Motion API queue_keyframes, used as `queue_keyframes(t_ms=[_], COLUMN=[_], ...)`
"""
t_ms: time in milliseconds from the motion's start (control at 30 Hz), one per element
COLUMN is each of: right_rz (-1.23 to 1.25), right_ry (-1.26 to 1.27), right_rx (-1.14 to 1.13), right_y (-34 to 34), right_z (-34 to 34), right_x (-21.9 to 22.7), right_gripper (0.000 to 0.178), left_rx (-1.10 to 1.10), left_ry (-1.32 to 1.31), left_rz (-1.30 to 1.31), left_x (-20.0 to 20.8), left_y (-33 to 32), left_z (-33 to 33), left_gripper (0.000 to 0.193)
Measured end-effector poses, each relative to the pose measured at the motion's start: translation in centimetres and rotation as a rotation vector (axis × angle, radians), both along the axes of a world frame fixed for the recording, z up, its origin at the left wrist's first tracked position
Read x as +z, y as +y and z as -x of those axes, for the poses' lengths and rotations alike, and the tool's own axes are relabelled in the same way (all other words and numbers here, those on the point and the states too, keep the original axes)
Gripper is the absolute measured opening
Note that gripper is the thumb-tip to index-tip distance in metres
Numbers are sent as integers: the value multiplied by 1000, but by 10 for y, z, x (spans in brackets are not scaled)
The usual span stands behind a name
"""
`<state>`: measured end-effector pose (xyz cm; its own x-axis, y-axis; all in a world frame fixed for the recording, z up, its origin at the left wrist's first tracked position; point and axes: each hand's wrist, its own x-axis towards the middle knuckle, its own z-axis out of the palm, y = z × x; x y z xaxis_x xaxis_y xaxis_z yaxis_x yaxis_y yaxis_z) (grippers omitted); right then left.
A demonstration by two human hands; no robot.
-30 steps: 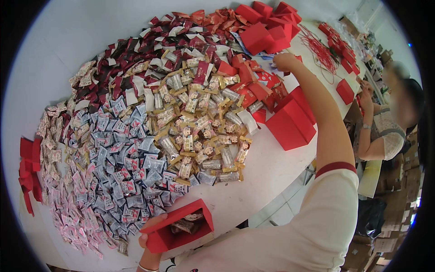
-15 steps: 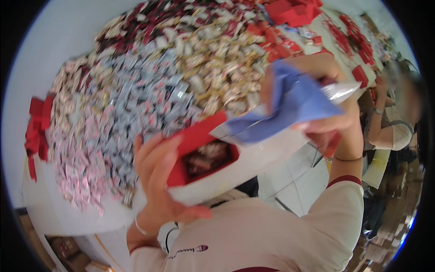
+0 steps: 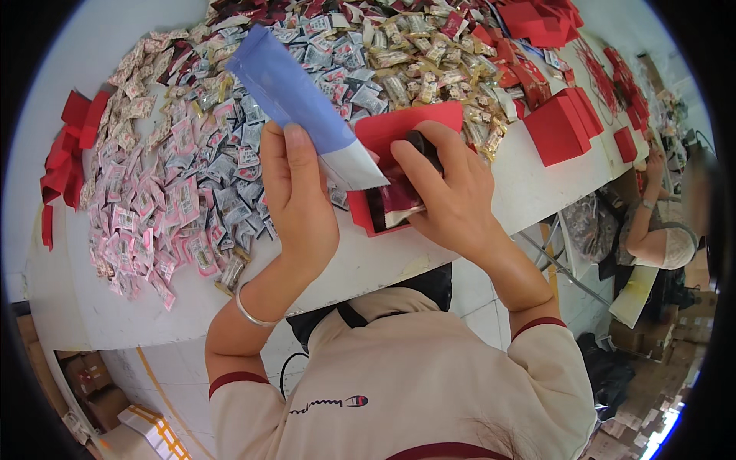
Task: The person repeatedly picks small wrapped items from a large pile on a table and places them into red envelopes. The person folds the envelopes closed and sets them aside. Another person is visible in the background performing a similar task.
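Here, left hand [image 3: 299, 192] holding one blue packet [image 3: 295, 96], right hand [image 3: 456, 188] one maroon packet [image 3: 400, 201]

White counter [image 3: 77, 310], pale wall [image 3: 130, 23], white tiled floor [image 3: 475, 291]. Cartons [image 3: 698, 307] piled right; bright strip [image 3: 665, 433] lower right, maybe a window.

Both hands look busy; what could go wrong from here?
The left hand pinches the blue-and-white packet along one edge, so it might slip among the small wrapped packets. The right hand has a dark red packet at the opening of the red box; its wrapper could snag there.
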<state>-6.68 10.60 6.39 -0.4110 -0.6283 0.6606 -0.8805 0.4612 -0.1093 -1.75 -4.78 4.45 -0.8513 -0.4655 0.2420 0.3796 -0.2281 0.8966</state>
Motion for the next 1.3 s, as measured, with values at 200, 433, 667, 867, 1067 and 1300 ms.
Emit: queue_keyframes(t_ms=[200, 433, 667, 867, 1067, 1300], right_rz=[0, 53, -234, -70, -205, 19], right_ry=[-212, -248, -172, -159, -92, -449], right_rx=[67, 96, 80, 74, 253, 284], right_y=[5, 24, 13, 22, 30, 36], right_z=[0, -6, -5, -19, -15, -8], right_x=[-1, 8, -6, 16, -14, 8], right_gripper=[70, 58, 42, 53, 49, 44], left_rx=[49, 43, 51, 45, 91, 154], left_ry=[103, 165, 293, 247, 281, 317], left_rz=[90, 157, 310, 341, 396, 641], left_x=[1, 3, 10, 8, 5, 12], left_y=[0, -4, 1, -1, 1, 10], left_z=[4, -3, -4, -11, -16, -22], left_gripper=[24, 23, 26, 27, 28, 11])
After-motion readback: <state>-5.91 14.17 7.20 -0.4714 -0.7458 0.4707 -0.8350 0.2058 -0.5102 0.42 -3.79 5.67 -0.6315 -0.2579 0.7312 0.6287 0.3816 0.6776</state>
